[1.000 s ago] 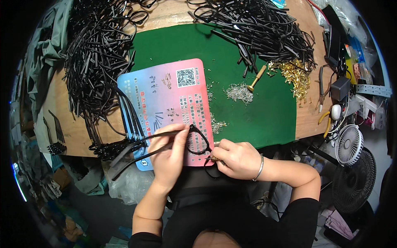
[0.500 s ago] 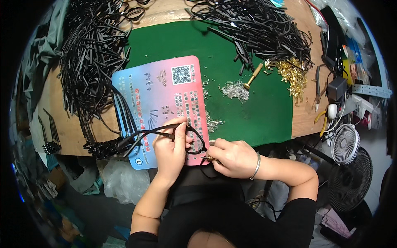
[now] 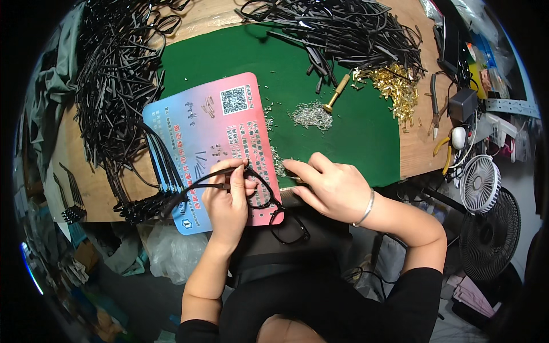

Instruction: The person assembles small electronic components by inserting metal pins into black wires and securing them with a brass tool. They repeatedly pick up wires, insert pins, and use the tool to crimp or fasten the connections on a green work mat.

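My left hand (image 3: 226, 200) is closed around a black eyeglass frame (image 3: 264, 197), pinching it near one temple arm over the printed pad. The lower rim of the frame hangs past the pad's edge. My right hand (image 3: 334, 191) is apart from the glasses, at the near edge of the green mat. Its index fingertip reaches a small scatter of silver screws (image 3: 278, 163), with the thumb spread below. A brass-coloured glint shows between thumb and fingers, apparently a small screwdriver mostly hidden by the hand. The blue-and-pink pad (image 3: 214, 134) bears several small loose metal parts.
On the green mat (image 3: 366, 148) lie a silver screw pile (image 3: 311, 116) and a brass-handled tool (image 3: 337, 94). Golden parts (image 3: 394, 91) and black temple arms (image 3: 343, 34) sit behind. More black arms (image 3: 117, 86) cover the left. Pliers (image 3: 436, 106) and a white fan (image 3: 479, 183) are rightward.
My right hand has left the glasses' hinge and moved up and right to the loose screws. The eyeglass frame now hangs more open to view, still in my left hand.
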Demonstrator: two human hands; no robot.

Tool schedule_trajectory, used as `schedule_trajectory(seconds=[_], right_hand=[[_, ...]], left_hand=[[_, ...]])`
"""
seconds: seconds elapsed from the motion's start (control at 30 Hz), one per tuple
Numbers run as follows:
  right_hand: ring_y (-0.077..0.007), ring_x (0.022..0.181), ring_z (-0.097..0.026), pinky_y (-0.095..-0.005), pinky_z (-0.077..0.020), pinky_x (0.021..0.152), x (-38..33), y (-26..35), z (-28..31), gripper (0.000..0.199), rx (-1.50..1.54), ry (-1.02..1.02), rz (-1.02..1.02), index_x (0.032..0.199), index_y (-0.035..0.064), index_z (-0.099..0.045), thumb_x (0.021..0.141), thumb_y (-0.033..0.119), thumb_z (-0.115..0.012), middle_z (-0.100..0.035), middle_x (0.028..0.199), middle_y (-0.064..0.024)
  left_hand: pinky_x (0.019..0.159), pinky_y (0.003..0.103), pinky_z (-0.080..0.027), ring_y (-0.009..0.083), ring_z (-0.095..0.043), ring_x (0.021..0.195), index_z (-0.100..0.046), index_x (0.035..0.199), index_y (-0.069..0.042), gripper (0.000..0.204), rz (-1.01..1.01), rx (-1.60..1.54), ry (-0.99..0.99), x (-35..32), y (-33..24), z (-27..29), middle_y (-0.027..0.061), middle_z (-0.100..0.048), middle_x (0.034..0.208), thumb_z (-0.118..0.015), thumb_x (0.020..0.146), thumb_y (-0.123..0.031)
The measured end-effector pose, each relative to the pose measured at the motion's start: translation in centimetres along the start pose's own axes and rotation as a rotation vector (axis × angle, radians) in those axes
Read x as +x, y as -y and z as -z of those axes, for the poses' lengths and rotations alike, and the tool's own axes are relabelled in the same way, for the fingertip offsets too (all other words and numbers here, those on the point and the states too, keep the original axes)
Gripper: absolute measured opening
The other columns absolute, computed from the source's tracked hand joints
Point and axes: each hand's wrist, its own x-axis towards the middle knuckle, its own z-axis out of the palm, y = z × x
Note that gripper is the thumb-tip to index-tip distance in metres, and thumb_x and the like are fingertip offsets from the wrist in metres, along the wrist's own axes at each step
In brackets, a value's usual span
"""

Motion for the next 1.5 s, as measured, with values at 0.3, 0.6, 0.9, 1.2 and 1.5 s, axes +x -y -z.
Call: schedule_trajectory(seconds=[0.3, 0.6, 0.9, 1.2, 1.5], right_hand=[[-0.0296, 0.070, -0.061, -0.0376, -0.0518, 0.060, -1.3, -0.7, 1.2, 0.043, 0.011, 0.027, -0.112, 0.118, 0.0047, -0.047, 0.082, 0.024, -0.062, -0.048, 0.091, -0.0151], [-0.0253, 0.071, -0.060, -0.0344, -0.0518, 0.058, -1.3, -1.6, 2.3, 0.043, 0.053, 0.042, -0.020, 0.121, 0.0108, -0.049, 0.080, 0.013, -0.060, -0.047, 0.093, -0.0103], [-0.0164, 0.053, -0.051, -0.0275, -0.0465, 0.045, -0.8, -1.8, -0.9, 0.052, -0.296, -0.132, 0.086, 0.116, 0.0116, -0.057, 0.064, 0.008, -0.061, -0.050, 0.086, -0.0065], [-0.0163, 0.050, -0.051, -0.0266, -0.0462, 0.043, -0.5, -1.6, -1.1, 0.048, -0.369, -0.124, 0.105, 0.116, 0.0128, -0.057, 0.068, 0.011, -0.060, -0.049, 0.086, -0.0059], [-0.0271, 0.058, -0.059, -0.0352, -0.0521, 0.054, 0.6, -1.7, 0.9, 0.038, 0.168, 0.122, 0.093, 0.120, 0.0150, -0.052, 0.082, 0.016, -0.055, -0.049, 0.088, -0.0124]], left_hand=[[0.053, 0.021, -0.051, 0.0081, -0.061, 0.061, -0.061, 0.097, 0.003, 0.010, -0.157, 0.366, 0.135, 0.5, -0.8, 0.4, 0.0068, -0.063, 0.082, -0.056, 0.089, -0.002], [0.057, 0.021, -0.050, 0.0091, -0.059, 0.062, -0.060, 0.100, 0.002, 0.013, -0.255, 0.291, 0.217, 0.1, 1.0, 0.5, 0.0094, -0.062, 0.089, -0.053, 0.089, 0.004], [0.053, 0.022, -0.050, 0.0094, -0.060, 0.059, -0.059, 0.094, 0.005, 0.009, -0.299, 0.339, 0.174, 0.1, 1.0, 0.1, 0.0087, -0.062, 0.086, -0.052, 0.089, 0.005], [0.052, 0.022, -0.050, 0.0098, -0.060, 0.058, -0.059, 0.095, 0.003, 0.009, -0.310, 0.360, 0.157, 0.1, 1.2, -0.1, 0.0084, -0.061, 0.084, -0.054, 0.087, 0.005], [0.053, 0.022, -0.050, 0.0100, -0.060, 0.056, -0.059, 0.092, 0.004, 0.006, 0.006, 0.251, 0.315, 1.7, -0.9, 0.9, 0.0073, -0.062, 0.074, -0.055, 0.089, 0.001]])
